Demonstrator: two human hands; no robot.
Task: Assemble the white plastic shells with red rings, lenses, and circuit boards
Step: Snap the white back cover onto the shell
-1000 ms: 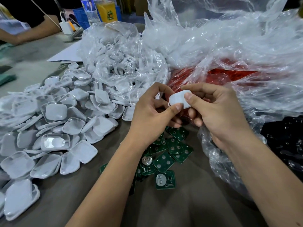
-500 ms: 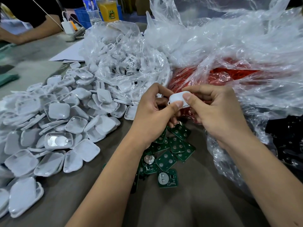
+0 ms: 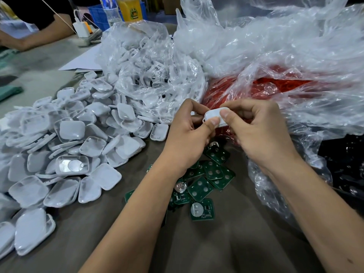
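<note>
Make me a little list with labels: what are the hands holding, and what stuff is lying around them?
held thing: white shell
left hand: pinches the shell, thumb on top
right hand: pinches the shell's other end
left of hands: pile of white shells
under hands: green circuit boards on the table
behind hands: clear bag of red rings
far back: clear bag of white parts

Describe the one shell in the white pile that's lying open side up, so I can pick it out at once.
Start at the big pile of white shells spread across the table's left side. Look to its near right part, left of the person's left forearm. There one shell lies hollow side up, showing a shiny silvery disc inside, while its neighbours show plain white domed backs.
</note>
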